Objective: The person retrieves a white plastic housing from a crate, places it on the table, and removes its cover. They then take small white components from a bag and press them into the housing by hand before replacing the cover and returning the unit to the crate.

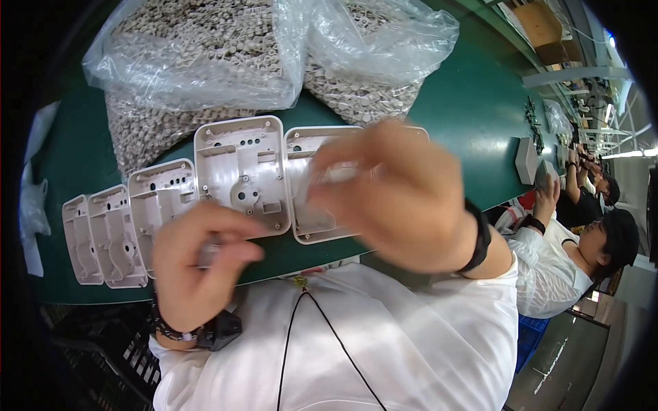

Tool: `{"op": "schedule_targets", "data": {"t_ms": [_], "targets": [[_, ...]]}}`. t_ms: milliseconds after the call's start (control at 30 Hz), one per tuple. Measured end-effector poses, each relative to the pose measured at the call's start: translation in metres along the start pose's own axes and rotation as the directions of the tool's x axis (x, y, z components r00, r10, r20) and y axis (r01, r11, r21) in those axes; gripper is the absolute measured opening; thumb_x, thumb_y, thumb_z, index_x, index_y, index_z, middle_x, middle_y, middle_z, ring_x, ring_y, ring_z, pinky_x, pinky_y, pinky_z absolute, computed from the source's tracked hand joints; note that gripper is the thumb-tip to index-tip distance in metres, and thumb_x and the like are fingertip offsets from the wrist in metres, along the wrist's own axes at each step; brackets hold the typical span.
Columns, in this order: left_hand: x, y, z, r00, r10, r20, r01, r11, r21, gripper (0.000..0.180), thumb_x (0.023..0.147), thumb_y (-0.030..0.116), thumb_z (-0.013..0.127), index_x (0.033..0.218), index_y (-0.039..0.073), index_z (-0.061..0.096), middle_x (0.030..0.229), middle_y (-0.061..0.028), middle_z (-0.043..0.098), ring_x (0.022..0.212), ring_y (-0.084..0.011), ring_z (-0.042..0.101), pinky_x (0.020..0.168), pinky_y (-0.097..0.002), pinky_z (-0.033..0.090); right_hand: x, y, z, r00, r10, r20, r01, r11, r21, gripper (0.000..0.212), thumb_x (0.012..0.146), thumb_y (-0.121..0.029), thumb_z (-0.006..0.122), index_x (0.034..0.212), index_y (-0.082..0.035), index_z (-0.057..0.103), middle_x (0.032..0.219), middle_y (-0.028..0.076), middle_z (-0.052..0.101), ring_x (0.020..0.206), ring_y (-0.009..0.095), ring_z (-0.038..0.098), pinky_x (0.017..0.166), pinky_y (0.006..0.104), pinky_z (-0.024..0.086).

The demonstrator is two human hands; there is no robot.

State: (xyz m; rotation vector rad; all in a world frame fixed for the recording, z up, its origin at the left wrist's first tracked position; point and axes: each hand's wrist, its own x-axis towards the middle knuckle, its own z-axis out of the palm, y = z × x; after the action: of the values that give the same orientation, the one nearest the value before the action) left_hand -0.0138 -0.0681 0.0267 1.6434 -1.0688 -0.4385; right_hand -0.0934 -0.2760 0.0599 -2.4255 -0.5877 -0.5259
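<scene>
A row of light grey plastic housings (236, 171) lies open side up along the near part of the green table, with round holes and small posts inside. My left hand (202, 264) is curled over the near edge of the row, thumb against the fingers. A small greyish patch shows between them, too blurred to name. Over the housing (301, 144) at the right of the row hovers my right hand (404, 198), its fingers smeared by motion. Whether it holds anything cannot be made out.
Two clear plastic bags (199, 89) full of small grey plastic pieces stand behind the housings on the green table (473, 103). A grey block-shaped part (526, 161) lies farther right, near a person in white (555, 267). A black crate (103, 349) is below left.
</scene>
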Motion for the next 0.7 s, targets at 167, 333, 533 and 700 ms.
{"op": "schedule_targets", "data": {"t_ms": [167,333,533,700], "targets": [[-0.018,-0.014,-0.021,0.844,-0.183,-0.504,-0.065,0.898,-0.435,0.026,0.091,0.026,0.048,0.082,0.002,0.046,0.064,0.0004,0.036,0.04,-0.0033,0.029,0.037,-0.0188,0.021,-0.006,0.059,-0.014,0.976,0.172,0.134,-0.117,0.932,-0.342,0.017,0.056,-0.008,0.071,0.068,-0.007,0.06,0.097,0.005,0.052,0.086,0.023,0.051,0.069,0.0324,0.044],[-0.025,-0.022,-0.022,0.827,-0.132,-0.547,-0.137,0.895,-0.423,0.027,0.092,0.027,0.045,0.082,0.002,0.041,0.061,0.0013,0.031,0.039,-0.0023,0.027,0.035,-0.0175,0.018,-0.012,0.072,0.008,0.938,0.176,0.298,-0.071,0.941,-0.33,0.013,0.055,-0.008,0.07,0.064,-0.007,0.06,0.102,0.004,0.05,0.092,0.023,0.046,0.077,0.0329,0.04],[-0.027,-0.026,-0.024,0.808,-0.184,-0.56,-0.122,0.877,-0.464,0.027,0.092,0.028,0.046,0.082,0.003,0.041,0.062,0.0007,0.032,0.039,-0.0026,0.027,0.035,-0.0179,0.018,-0.005,0.075,0.014,0.886,0.158,0.435,0.045,0.906,-0.421,0.009,0.056,-0.011,0.067,0.062,-0.007,0.063,0.103,0.002,0.049,0.093,0.021,0.044,0.078,0.0306,0.039],[-0.024,-0.027,-0.024,0.82,-0.166,-0.549,-0.147,0.865,-0.48,0.027,0.092,0.028,0.046,0.083,0.003,0.041,0.063,0.0002,0.032,0.038,-0.0028,0.026,0.034,-0.0176,0.018,0.001,0.075,0.019,0.82,0.188,0.54,0.089,0.891,-0.445,0.008,0.058,-0.01,0.065,0.065,-0.007,0.066,0.107,0.002,0.049,0.094,0.021,0.044,0.078,0.0301,0.039]]}}
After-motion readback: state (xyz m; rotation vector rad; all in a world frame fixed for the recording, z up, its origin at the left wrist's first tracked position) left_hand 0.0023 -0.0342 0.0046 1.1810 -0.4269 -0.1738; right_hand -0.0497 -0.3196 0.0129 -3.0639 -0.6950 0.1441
